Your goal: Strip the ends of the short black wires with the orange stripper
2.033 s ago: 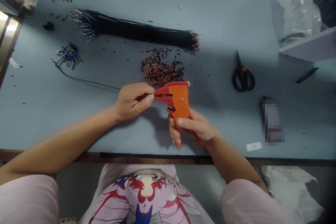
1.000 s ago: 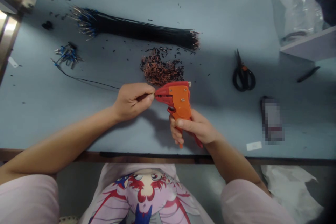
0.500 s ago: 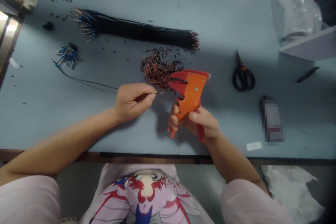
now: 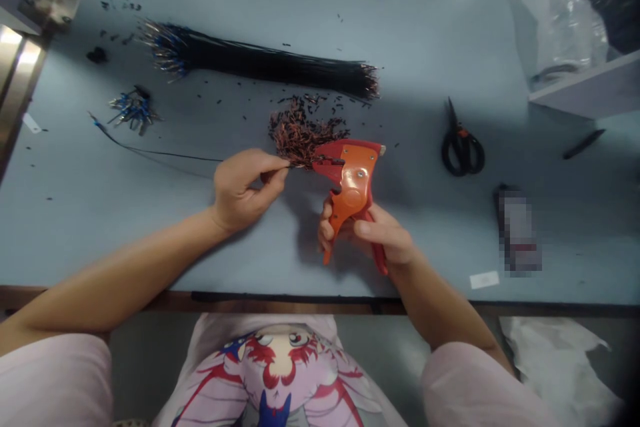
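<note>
Between thumb and forefinger, my left hand [image 4: 250, 190] pinches a thin black wire [image 4: 170, 155]. The wire trails left to an end with a blue and metal terminal. My right hand [image 4: 373, 230] is wrapped round the handles of an orange and red wire stripper [image 4: 355, 177]. Its red jaws point left, close to the wire's short end at my left fingertips; whether they touch it I cannot tell. Behind the jaws lies a heap of copper and black wire scraps [image 4: 295, 130]. Beyond that rests a long bundle of black wires [image 4: 270, 67] with blue terminals at the left.
A small pile of blue terminals [image 4: 134, 109] lies at left. Black-handled scissors [image 4: 463, 147], a black pen-like stick [image 4: 584, 144] and a blurred-out object [image 4: 519, 230] are on the right. Clear plastic bags [image 4: 560, 13] stand at the back right. Scraps dot the table [image 4: 430, 33].
The wire stripper has moved left and slightly tilted, bringing its jaws nearer my left fingertips. My left hand has shifted slightly left and up with the wire.
</note>
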`<move>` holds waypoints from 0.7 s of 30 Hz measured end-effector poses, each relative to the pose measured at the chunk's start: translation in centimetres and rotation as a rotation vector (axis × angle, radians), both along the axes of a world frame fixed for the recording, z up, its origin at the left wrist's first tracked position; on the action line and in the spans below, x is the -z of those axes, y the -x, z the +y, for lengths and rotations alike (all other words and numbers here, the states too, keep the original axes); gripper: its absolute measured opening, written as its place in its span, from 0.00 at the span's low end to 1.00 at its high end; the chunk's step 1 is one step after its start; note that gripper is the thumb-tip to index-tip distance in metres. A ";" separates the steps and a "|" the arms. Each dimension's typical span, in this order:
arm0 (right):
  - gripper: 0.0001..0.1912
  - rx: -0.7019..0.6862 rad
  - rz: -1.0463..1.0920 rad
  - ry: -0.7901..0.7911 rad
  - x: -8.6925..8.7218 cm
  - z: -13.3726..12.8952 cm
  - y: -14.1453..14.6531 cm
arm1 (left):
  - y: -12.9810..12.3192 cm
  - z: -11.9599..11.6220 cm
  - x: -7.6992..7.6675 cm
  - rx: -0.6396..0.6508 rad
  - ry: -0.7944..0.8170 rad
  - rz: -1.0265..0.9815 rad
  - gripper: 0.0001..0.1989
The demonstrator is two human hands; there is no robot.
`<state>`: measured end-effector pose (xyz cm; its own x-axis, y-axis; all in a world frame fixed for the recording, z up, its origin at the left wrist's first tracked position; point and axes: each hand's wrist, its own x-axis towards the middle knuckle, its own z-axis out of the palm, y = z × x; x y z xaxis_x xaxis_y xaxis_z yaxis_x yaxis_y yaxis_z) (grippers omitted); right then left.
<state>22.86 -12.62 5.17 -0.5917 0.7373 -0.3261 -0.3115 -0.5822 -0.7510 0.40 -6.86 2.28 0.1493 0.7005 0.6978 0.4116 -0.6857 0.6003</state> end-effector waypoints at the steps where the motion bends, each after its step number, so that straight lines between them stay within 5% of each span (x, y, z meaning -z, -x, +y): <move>1: 0.23 -0.001 -0.031 -0.021 -0.1 0.0 -0.1 | 0.0 0.0 0.0 -0.009 -0.007 -0.009 0.05; 4: 0.24 -0.001 -0.236 -0.152 -0.8 0.0 -0.3 | 0.1 0.3 0.2 -0.073 -0.012 -0.062 0.05; 8: 0.19 -0.042 -0.861 -0.626 -1.9 -0.5 0.0 | 0.2 0.9 0.3 -0.188 0.043 -0.130 0.04; 13: 0.26 -0.270 -1.423 -1.084 -1.2 -1.1 1.8 | 0.4 1.3 0.1 -0.254 0.017 -0.128 0.03; 18: 0.24 -0.330 -1.324 -1.268 -0.1 -1.0 2.6 | 0.5 1.1 0.2 -0.264 -0.009 -0.022 0.01; 21: 0.20 -0.133 -1.170 -1.306 0.0 -0.8 2.2 | 0.5 0.6 0.0 -0.160 -0.118 0.105 0.02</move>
<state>20.68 -13.43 5.19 -0.5726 0.8100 0.1266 0.6795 0.5553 -0.4795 -0.13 -6.26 2.27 0.1193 0.6352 0.7631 0.5767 -0.6700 0.4675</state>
